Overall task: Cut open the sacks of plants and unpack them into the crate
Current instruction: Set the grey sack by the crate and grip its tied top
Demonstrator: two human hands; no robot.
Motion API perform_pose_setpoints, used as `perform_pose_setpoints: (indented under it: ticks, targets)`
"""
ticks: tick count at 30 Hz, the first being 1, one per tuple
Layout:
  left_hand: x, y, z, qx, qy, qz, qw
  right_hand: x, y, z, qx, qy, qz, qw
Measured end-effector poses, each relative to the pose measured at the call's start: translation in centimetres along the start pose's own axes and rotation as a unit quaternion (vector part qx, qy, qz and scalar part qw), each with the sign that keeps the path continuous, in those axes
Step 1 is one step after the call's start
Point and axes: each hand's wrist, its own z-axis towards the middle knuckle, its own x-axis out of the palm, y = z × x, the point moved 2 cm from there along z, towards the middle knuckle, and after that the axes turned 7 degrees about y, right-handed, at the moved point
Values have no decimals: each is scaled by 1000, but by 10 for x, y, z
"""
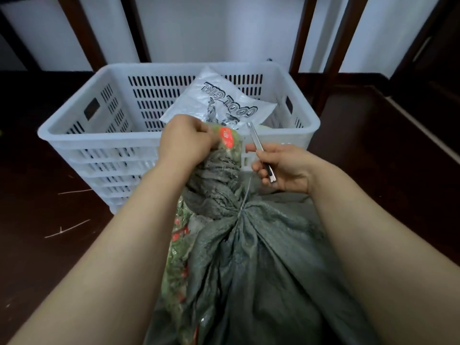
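Sack (261, 257): grey weave, 6 o'clock, neck bound with string (245, 197), uncut.
Left hand (185, 140): fingers clenched on the bunched top, likely pulling it taut for cutting.
Right hand (283, 168): 3 o'clock of the neck, fingers wrapped round a knife (258, 148), blade towards 12, clear of the string.
Crate (99, 140): white, 12 o'clock, just beyond the sack to receive contents; holds a printed bag (224, 100).

Soft, even indoor light, source out of view, no hard shadows. White crate (174, 143) and wall (224, 26) brightest; dark floor (49, 195) swallows detail. Mild sheen on plastic bag (224, 100). Wide-angle bend stretches my forearms (112, 257) toward bottom corners. Whole picture slightly soft, smeared.
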Motion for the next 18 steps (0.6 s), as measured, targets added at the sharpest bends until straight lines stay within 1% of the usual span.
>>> perform_pose_setpoints:
  ticks: [2, 3, 4, 5, 6, 8, 10, 12, 14, 18]
  targets:
    - [-5, -8, -9, 68, -86, -33, 993, 1, 2, -6, -4, -5, -1, 1000]
    - [-7, -13, -13, 114, -108, -18, 987, 2, 1, -8, -5, -7, 10, 1000]
    - [-6, -16, -14, 165, -96, 16, 982, 1, 1, -9, -8, -3, 34, 999]
    - [-2, -16, -12, 207, -54, 66, 975, 1, 1, -10, -14, 7, 67, 998]
    - [3, -15, -11, 224, -1, 129, 966, 1, 2, -11, -25, 21, 98, 995]
    - [12, -4, -11, 173, 88, 245, 950, 0, 6, -14, -57, 33, 125, 990]
    - [18, 13, -12, 118, 125, 292, 941, 0, 11, -16, -86, 21, 121, 989]
    - [20, 26, -12, 91, 136, 296, 941, 1, 13, -18, -100, 4, 111, 989]
    - [20, 30, -11, 77, 137, 275, 948, 1, 12, -19, -104, -13, 106, 989]
    - [22, 28, -9, 71, 132, 256, 955, 1, 10, -18, -106, -46, 104, 988]
